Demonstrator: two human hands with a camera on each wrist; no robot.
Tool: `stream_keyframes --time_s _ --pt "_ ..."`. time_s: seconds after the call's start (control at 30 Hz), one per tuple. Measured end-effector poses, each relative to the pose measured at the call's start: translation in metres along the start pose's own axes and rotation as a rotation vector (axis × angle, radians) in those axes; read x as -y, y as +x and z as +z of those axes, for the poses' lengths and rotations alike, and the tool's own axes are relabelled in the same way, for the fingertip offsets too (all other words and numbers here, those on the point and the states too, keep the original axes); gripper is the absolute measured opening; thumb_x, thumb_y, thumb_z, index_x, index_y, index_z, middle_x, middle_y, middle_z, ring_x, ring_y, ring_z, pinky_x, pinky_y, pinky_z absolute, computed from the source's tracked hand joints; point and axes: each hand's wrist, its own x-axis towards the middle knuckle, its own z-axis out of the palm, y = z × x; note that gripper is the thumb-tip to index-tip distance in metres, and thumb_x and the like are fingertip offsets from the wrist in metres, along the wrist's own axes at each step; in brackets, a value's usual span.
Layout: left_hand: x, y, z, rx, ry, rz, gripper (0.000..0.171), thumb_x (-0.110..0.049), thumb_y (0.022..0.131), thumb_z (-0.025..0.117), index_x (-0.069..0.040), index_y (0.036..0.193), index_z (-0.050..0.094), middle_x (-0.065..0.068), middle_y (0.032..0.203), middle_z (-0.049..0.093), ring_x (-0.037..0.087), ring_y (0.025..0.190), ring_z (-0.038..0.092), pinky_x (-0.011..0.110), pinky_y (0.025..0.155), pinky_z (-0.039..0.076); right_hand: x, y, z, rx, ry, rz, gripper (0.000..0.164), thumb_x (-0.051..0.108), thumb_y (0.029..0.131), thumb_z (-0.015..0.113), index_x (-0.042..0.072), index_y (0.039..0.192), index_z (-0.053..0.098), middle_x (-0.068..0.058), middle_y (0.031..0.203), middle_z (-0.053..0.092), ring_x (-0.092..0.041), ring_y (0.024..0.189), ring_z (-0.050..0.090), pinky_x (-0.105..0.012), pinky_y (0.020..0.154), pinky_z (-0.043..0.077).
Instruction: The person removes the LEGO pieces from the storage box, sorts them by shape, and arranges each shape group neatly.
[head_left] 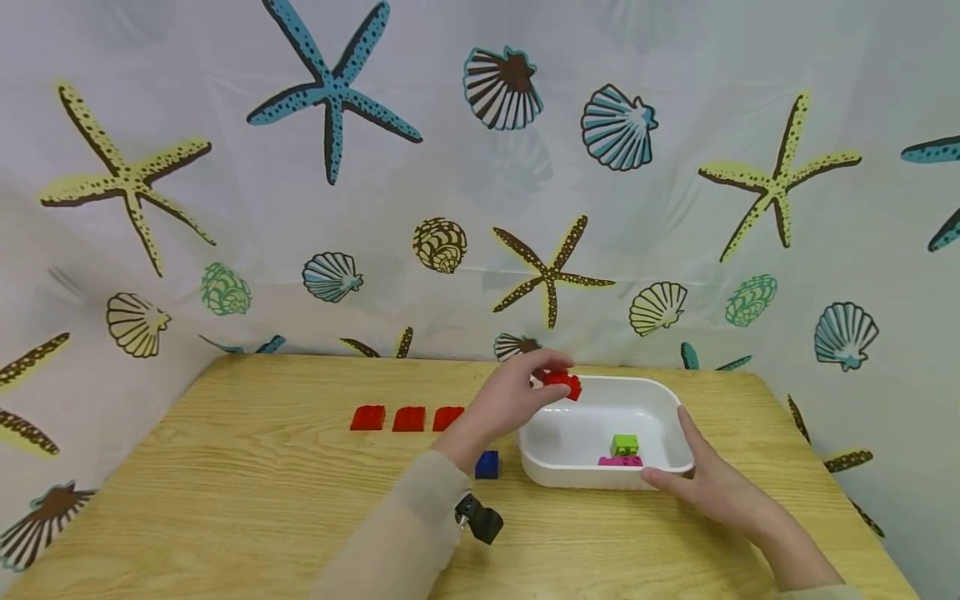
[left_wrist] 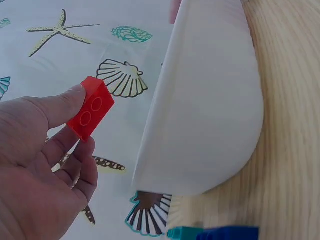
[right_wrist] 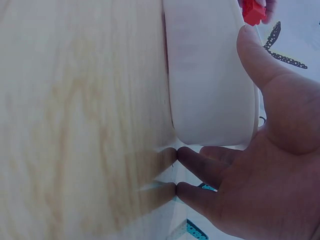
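In the head view, the left hand [head_left: 517,387] pinches a red brick [head_left: 573,387] at the far left corner of the white tray [head_left: 577,429]; three red pieces [head_left: 408,419] lie leftward of it, nearer this hand than the right hand [head_left: 716,490].

In the left wrist view, thumb and fingertips close on the brick, its two visible studs lined up aslant, apart from the tray's wall.

In the right wrist view, the right hand spreads, holding nothing enclosed, at the tray's end.
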Motion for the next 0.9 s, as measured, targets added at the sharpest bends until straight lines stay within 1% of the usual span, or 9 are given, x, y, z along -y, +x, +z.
stream_keyframes --time_s 0.07,0.2,0.27,0.37,0.53,0.6,0.7,0.9 --pt "0.002 -0.003 -0.007 -0.009 0.007 0.006 0.038 -0.018 0.105 0.079 -0.018 0.143 0.073 -0.002 0.131 0.073 0.022 0.117 0.062 0.035 0.094 0.059 0.0 0.0 0.0 0.0 0.001 -0.002 0.129 0.055 0.103 0.076 0.006 0.172 -0.02 -0.039 0.176 -0.003 -0.063 0.16 0.012 -0.074 0.127 0.017" --pt "0.006 -0.011 -0.022 -0.017 0.022 -0.004 0.043 -0.016 0.106 0.078 -0.016 0.148 0.07 0.001 0.14 0.069 0.026 0.122 0.061 0.04 0.101 0.058 0.0 0.0 0.0 0.0 0.003 -0.004 0.129 0.055 0.102 0.077 0.007 0.173 -0.02 -0.039 0.177 -0.004 -0.063 0.16 0.011 -0.074 0.127 0.017" --pt "0.008 -0.016 -0.031 -0.023 0.034 -0.02 0.045 -0.015 0.106 0.078 -0.017 0.15 0.069 0.002 0.145 0.067 0.026 0.125 0.061 0.043 0.106 0.057 0.0 0.0 0.0 -0.001 -0.001 -0.004 0.129 0.056 0.102 0.076 0.007 0.173 -0.02 -0.039 0.176 -0.004 -0.063 0.16 0.011 -0.074 0.127 0.017" --pt "0.011 -0.025 -0.045 -0.038 0.074 -0.027 0.047 -0.014 0.106 0.077 -0.019 0.152 0.067 0.003 0.148 0.065 0.027 0.129 0.061 0.045 0.112 0.054 0.0 -0.001 0.0 -0.001 -0.008 -0.007 0.129 0.056 0.102 0.076 0.007 0.172 -0.02 -0.039 0.176 -0.003 -0.064 0.16 0.012 -0.074 0.127 0.018" --pt "0.018 -0.042 -0.068 -0.055 0.148 0.004 0.05 -0.011 0.106 0.076 -0.015 0.154 0.065 0.008 0.151 0.062 0.03 0.135 0.061 0.049 0.116 0.052 0.001 -0.002 -0.001 0.003 -0.009 0.0 0.129 0.057 0.103 0.075 0.007 0.172 -0.021 -0.04 0.176 -0.004 -0.064 0.159 0.011 -0.075 0.126 0.017" --pt "0.023 -0.047 -0.074 -0.063 0.175 0.027 0.049 -0.01 0.106 0.077 -0.013 0.154 0.066 0.01 0.15 0.061 0.031 0.136 0.061 0.05 0.117 0.052 0.001 -0.002 -0.001 0.003 -0.011 0.006 0.129 0.058 0.103 0.075 0.007 0.172 -0.021 -0.04 0.176 -0.004 -0.065 0.159 0.011 -0.075 0.126 0.017" --pt "0.029 -0.055 -0.081 -0.069 0.21 0.042 0.049 -0.009 0.105 0.077 -0.011 0.152 0.066 0.01 0.147 0.06 0.031 0.135 0.061 0.05 0.116 0.052 0.001 -0.002 0.0 0.004 -0.015 0.015 0.129 0.059 0.103 0.074 0.008 0.172 -0.022 -0.04 0.176 -0.004 -0.065 0.159 0.011 -0.076 0.126 0.018" --pt "0.036 -0.069 -0.092 -0.083 0.246 0.029 0.048 -0.007 0.104 0.078 -0.012 0.151 0.068 0.009 0.144 0.061 0.031 0.133 0.062 0.051 0.114 0.054 0.001 -0.002 0.001 0.013 0.009 0.015 0.129 0.057 0.103 0.074 0.01 0.172 -0.024 -0.039 0.176 -0.007 -0.064 0.16 0.007 -0.076 0.126 0.014"
